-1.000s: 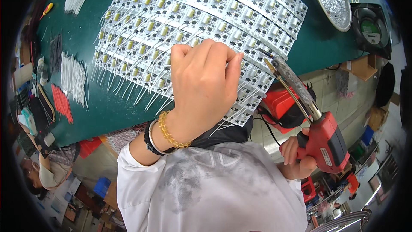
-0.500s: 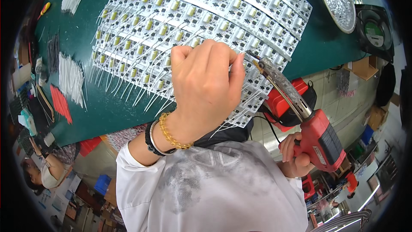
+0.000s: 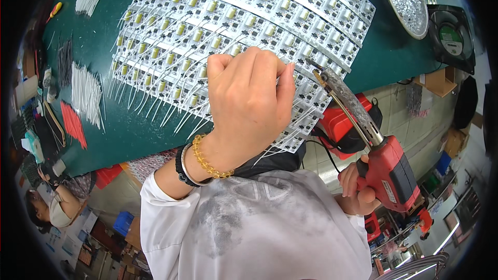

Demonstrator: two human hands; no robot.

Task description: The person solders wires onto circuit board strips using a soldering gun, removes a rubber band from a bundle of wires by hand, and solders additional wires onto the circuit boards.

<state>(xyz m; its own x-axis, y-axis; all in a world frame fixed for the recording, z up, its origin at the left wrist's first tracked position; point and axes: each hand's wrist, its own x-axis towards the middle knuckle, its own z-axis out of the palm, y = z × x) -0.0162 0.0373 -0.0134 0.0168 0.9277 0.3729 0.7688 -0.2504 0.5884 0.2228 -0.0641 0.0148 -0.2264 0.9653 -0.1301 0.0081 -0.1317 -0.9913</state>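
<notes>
A large panel of white circuit boards [image 3: 228,31] with yellow-green cylindrical parts spreads across the green table. Thin white wires [image 3: 155,101] stick out from its nearer rows. Over the panel's near middle, my left hand [image 3: 249,98] is closed, knuckles up, thumb pressed toward the fingers. Whatever its fingertips may hold is hidden beneath the hand. My right hand [image 3: 358,189] grips the handle of a red and black soldering gun [image 3: 391,176]. The gun's dark tip points up and left over the boards, a short way right of my left thumb.
Bundles of white wires [image 3: 86,96], black wires [image 3: 65,62] and red wires [image 3: 73,124] lie at the left. A dish of silvery bits [image 3: 404,2] and a black fan [image 3: 452,39] stand at the right. Below the table edge sits a red case [image 3: 345,124]. Another person [image 3: 62,207] is far left.
The soldering gun's tip has shifted right, away from my left thumb, and the gun has moved slightly right and down. My left hand stays almost where it was.
</notes>
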